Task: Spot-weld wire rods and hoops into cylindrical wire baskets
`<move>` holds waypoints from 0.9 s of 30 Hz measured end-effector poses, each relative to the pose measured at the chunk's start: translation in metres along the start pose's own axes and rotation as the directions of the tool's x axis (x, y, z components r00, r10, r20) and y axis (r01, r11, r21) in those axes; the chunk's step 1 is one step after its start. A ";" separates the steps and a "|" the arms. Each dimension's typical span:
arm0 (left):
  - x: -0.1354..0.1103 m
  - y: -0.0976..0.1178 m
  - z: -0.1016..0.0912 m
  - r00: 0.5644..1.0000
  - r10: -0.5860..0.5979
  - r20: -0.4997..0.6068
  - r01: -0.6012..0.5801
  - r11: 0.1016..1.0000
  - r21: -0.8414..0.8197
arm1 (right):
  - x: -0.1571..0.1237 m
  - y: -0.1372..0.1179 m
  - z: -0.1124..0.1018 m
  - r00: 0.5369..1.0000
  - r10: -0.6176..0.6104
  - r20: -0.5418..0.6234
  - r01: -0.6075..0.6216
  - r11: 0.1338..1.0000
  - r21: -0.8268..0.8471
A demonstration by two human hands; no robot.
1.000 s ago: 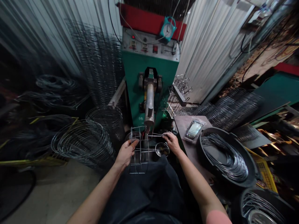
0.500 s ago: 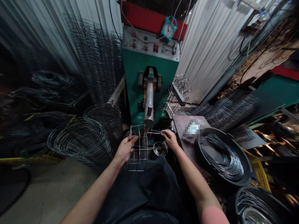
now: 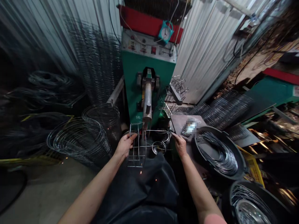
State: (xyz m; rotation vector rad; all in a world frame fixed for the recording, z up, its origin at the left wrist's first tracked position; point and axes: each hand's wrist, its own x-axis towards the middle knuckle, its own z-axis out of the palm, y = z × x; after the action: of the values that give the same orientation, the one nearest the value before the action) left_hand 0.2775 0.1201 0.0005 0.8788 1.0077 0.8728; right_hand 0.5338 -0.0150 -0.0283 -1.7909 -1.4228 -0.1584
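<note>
My left hand (image 3: 126, 145) grips the left side of a small wire rack (image 3: 138, 152), held upright over my lap. The rack's upper part meets the electrode tip (image 3: 145, 124) of a green spot welding machine (image 3: 130, 81). A thin metal wire (image 3: 157, 131) runs from the electrode tip out to the right. Its outer end is at the fingertips of my right hand (image 3: 180, 144), which are pinched together. Small orange sparks (image 3: 140, 172) fly above the dark apron (image 3: 140, 193) on my lap.
Tall stacks of wire rings (image 3: 79, 140) stand on the left. On the right, a small table (image 3: 175, 119) adjoins a black tub (image 3: 243, 168) of bundled wires (image 3: 219, 155). Another tub (image 3: 230, 199) sits nearer. A teal clock (image 3: 165, 32) hangs on the machine.
My right hand has moved right and slightly down, and more of the wire shows between it and the electrode. Sparks have appeared. The left hand still holds the rack, nearly in place.
</note>
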 end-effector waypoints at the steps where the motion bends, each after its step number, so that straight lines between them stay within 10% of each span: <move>1: 0.000 -0.001 0.000 1.000 0.009 -0.002 -0.009 1.000 0.000 | -0.007 0.002 -0.002 1.000 0.008 0.020 -0.007 0.999 -0.034; 13: -0.003 -0.006 0.007 0.994 0.080 -0.073 -0.079 0.997 0.017 | 0.026 -0.052 0.029 0.984 -0.157 0.080 0.150 0.985 0.082; 27: 0.010 0.002 0.005 0.998 -0.004 -0.060 0.002 0.999 -0.036 | 0.049 -0.052 0.052 0.964 -0.212 0.164 0.195 0.975 0.110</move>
State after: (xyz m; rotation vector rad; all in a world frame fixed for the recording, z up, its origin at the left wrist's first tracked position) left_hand 0.2843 0.1292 0.0002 0.8245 1.0422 0.9172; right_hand 0.4868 0.0572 -0.0078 -1.6124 -1.7118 -0.0409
